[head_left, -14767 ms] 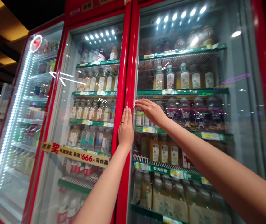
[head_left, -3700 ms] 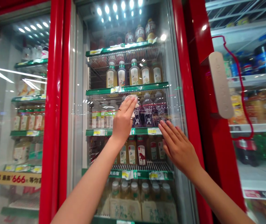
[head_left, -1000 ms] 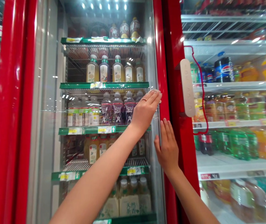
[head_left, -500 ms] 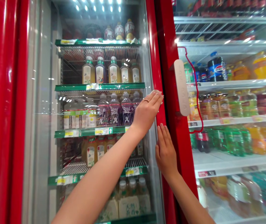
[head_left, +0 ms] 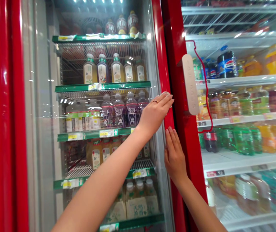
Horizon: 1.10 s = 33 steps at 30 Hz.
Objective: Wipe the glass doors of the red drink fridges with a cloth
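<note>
My left hand [head_left: 156, 112], with a ring on one finger, presses a white cloth or tissue [head_left: 166, 93] against the red door frame [head_left: 161, 58] of a glass-fronted drinks cooler. Most of the cloth is hidden under the fingers. Below it, my right hand [head_left: 175, 156] lies flat on the same red frame, its fingers stretched upward and holding nothing. A long white handle [head_left: 190, 84] stands upright to the right of both hands, touched by neither.
Behind the glass, green-edged shelves [head_left: 104, 86] hold bottled drinks. Another cooler at the right has white shelves [head_left: 246, 121] with soda bottles, and a red cord [head_left: 205, 80] hangs beside the handle. A red frame [head_left: 2, 116] runs down the far left.
The view has shifted slightly, with the shelves and handle sitting a little higher in the picture. Both hands stay on the red frame, the left one still over the white cloth.
</note>
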Each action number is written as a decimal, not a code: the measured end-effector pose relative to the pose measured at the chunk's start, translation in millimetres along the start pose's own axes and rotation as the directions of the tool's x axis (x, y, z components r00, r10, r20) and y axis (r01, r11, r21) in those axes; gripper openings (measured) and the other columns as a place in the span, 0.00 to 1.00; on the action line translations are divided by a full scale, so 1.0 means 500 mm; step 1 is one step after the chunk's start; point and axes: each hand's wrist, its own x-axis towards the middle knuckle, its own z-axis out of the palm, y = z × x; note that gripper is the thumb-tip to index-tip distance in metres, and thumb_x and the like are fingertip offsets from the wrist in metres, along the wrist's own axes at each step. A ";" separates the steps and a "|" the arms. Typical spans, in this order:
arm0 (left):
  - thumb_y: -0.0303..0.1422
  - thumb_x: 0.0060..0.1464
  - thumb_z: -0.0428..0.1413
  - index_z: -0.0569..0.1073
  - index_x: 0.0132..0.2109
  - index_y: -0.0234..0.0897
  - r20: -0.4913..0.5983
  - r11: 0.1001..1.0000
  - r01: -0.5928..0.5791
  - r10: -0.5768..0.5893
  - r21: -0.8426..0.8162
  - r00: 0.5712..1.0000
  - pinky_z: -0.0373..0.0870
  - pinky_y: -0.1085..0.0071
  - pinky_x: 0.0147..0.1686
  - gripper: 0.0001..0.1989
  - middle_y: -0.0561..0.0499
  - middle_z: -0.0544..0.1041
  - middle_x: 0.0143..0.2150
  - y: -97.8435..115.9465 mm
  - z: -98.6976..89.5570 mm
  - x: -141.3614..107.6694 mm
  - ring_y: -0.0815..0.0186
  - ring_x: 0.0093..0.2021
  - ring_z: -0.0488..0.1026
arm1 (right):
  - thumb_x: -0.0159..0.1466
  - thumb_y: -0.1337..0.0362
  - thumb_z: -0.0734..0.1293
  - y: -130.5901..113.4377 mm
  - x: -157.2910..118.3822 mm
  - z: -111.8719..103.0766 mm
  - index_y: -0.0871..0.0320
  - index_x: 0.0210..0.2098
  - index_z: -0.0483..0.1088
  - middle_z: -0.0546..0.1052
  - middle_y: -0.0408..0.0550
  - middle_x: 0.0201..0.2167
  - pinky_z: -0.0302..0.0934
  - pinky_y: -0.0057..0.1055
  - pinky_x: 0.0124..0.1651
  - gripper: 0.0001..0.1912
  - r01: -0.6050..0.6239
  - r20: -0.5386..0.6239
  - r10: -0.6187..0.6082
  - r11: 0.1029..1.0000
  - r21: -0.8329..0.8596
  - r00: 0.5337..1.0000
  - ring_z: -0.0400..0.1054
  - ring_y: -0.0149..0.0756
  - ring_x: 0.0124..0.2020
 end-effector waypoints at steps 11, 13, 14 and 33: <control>0.22 0.72 0.53 0.74 0.68 0.33 -0.015 0.998 -0.054 0.055 0.022 0.998 0.72 0.61 0.73 0.22 0.45 0.77 0.71 0.030 -0.023 -0.094 0.61 0.75 0.70 | 0.75 0.76 0.56 -0.003 -0.030 -0.008 0.44 0.82 0.40 0.55 0.45 0.82 0.58 0.53 0.79 0.42 -0.010 -0.020 0.011 1.000 0.021 1.000 0.49 0.42 0.81; 0.22 0.73 0.52 0.73 0.69 0.32 -0.025 0.999 0.000 0.000 0.033 1.000 0.70 0.60 0.74 0.22 0.44 0.76 0.72 0.025 -0.018 -0.071 0.60 0.75 0.69 | 0.75 0.76 0.56 -0.004 -0.030 -0.009 0.43 0.82 0.41 0.56 0.45 0.81 0.58 0.53 0.79 0.42 -0.019 -0.017 0.019 0.999 0.030 1.000 0.50 0.43 0.81; 0.23 0.73 0.51 0.73 0.69 0.32 -0.023 0.999 0.027 -0.026 0.038 0.999 0.70 0.60 0.75 0.22 0.44 0.75 0.72 0.027 -0.014 -0.058 0.59 0.75 0.68 | 0.75 0.76 0.56 -0.004 -0.030 -0.009 0.43 0.82 0.42 0.56 0.45 0.81 0.58 0.54 0.79 0.42 -0.021 -0.017 0.022 0.999 0.033 1.000 0.51 0.44 0.81; 0.20 0.71 0.47 0.68 0.74 0.34 0.006 0.993 0.105 -0.105 0.045 0.994 0.68 0.58 0.76 0.28 0.44 0.70 0.76 0.043 0.003 -0.059 0.59 0.79 0.63 | 0.75 0.75 0.56 -0.001 -0.033 -0.012 0.43 0.82 0.42 0.56 0.44 0.81 0.58 0.54 0.79 0.41 -0.011 -0.018 0.011 0.999 0.036 1.000 0.51 0.44 0.81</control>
